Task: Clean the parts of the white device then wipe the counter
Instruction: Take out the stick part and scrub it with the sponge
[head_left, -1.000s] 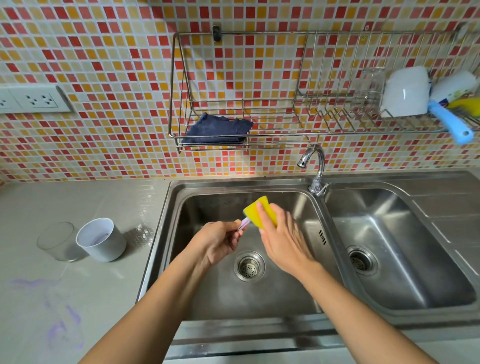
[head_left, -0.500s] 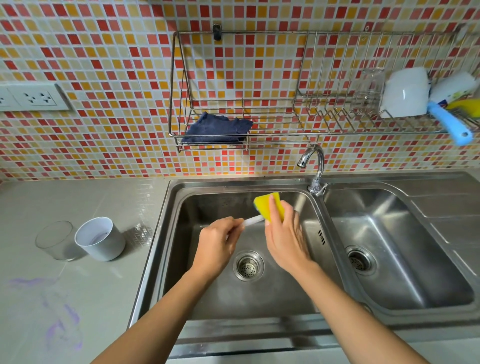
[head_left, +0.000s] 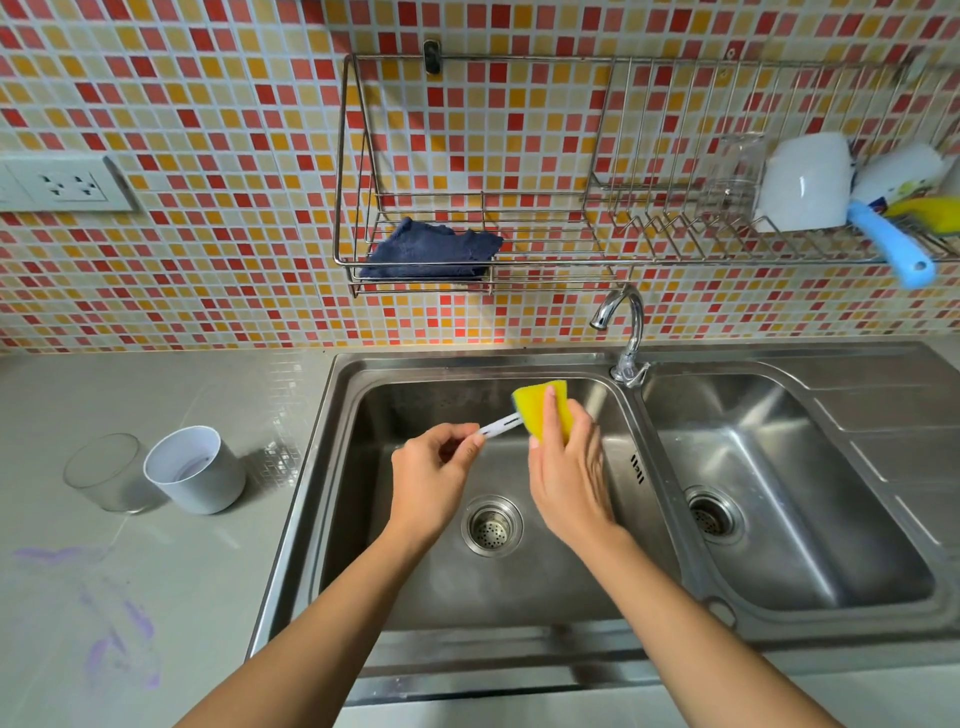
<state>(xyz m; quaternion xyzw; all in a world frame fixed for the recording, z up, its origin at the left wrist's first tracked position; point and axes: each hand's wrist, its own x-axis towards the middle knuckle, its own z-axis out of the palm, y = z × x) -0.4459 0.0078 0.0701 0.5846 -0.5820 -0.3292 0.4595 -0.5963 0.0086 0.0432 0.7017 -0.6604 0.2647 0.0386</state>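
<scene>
Scrubbing over the drain (head_left: 491, 526): left hand (head_left: 434, 480) pinches a thin white part (head_left: 501, 425), probably a stirrer; right hand (head_left: 566, 467) folds the sponge (head_left: 543, 413) round its tip. Rotate it, stroke lengthwise.

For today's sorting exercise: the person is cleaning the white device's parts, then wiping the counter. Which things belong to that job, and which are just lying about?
Job:
thin white part, held by left hand
yellow sponge, in right hand
white cup
purple smears on counter
blue cloth

Lying about:
clear glass
white mug
blue-handled brush
</scene>
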